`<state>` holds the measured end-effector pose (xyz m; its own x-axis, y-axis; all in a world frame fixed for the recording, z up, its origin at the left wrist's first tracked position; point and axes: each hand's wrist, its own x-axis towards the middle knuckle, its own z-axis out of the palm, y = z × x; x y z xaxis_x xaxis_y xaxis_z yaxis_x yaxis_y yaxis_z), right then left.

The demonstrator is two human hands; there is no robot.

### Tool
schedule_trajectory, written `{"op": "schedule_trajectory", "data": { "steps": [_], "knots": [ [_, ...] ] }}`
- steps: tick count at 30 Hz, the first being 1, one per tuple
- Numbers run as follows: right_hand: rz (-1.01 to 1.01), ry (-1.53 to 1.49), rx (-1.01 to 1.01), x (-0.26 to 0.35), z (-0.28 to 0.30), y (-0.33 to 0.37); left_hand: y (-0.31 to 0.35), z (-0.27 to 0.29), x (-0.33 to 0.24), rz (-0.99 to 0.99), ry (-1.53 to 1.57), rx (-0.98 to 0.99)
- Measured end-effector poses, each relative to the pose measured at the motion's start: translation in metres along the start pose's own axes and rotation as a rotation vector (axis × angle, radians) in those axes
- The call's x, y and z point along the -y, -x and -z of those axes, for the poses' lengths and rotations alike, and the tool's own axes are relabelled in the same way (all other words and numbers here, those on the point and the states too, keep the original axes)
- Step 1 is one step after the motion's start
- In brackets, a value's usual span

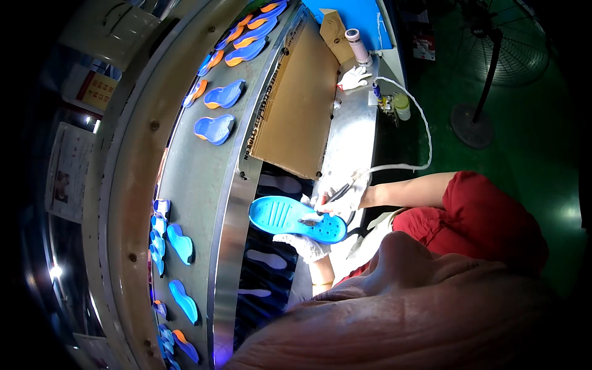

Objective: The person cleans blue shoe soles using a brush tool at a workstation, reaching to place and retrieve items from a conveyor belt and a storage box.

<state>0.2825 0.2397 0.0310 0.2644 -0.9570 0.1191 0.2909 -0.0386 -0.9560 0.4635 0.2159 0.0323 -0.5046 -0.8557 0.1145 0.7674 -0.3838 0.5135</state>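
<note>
A bright blue shoe sole [274, 213], with grooves across its middle and small holes at one end, is held up in front of me. My left hand [302, 245], in a white glove, grips its lower edge from beneath. Above the sole my right hand [349, 197], also in a white glove, is closed around a dark pen-shaped tool [340, 193]. A white hose [425, 148] loops near that hand and appears to lead to the tool. A dark patch or tip touches or hovers over the sole's surface; which one I cannot tell.
A dark belt [203, 166] carries blue-orange insoles [214, 128] and light blue pieces [180, 244]. Upright cardboard [296, 105] separates it from a metal bench [354, 132] bearing a spare glove [354, 78] and pink bottle [356, 44]. Pale sole shapes [266, 259] lie below; a fan [487, 80] stands right.
</note>
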Motion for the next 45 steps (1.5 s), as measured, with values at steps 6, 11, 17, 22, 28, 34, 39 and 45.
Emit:
{"op": "schedule_trajectory", "data": {
  "steps": [6, 11, 17, 22, 28, 34, 39, 45],
  "knots": [
    [-0.034, -0.029, 0.095, 0.002, -0.009, -0.008, -0.022, -0.008, 0.0, -0.114, 0.086, 0.239],
    [-0.032, -0.198, -0.094, 0.008, -0.005, -0.009, -0.022, -0.008, -0.012, -0.165, 0.265, 0.044],
    [-0.183, -0.338, 0.081, 0.013, 0.004, -0.002, -0.036, 0.007, -0.018, -0.288, 0.15, 0.271],
    [-0.016, -0.09, 0.084, 0.016, 0.01, -0.009, -0.03, 0.01, -0.026, -0.297, 0.054, 0.068],
    [-0.067, 0.251, 0.328, 0.033, 0.008, -0.02, -0.024, 0.014, -0.049, -0.187, -0.305, 0.076],
    [-0.159, 0.18, 0.435, 0.049, 0.021, -0.022, -0.02, 0.019, -0.058, -0.033, -0.569, -0.066],
    [0.26, 0.603, 0.371, 0.035, 0.001, -0.019, -0.025, 0.013, -0.066, 0.108, -0.744, -0.238],
    [-0.136, 0.258, 0.479, 0.036, 0.008, -0.03, -0.025, -0.003, -0.066, 0.203, -0.988, -0.438]
  ]
}}
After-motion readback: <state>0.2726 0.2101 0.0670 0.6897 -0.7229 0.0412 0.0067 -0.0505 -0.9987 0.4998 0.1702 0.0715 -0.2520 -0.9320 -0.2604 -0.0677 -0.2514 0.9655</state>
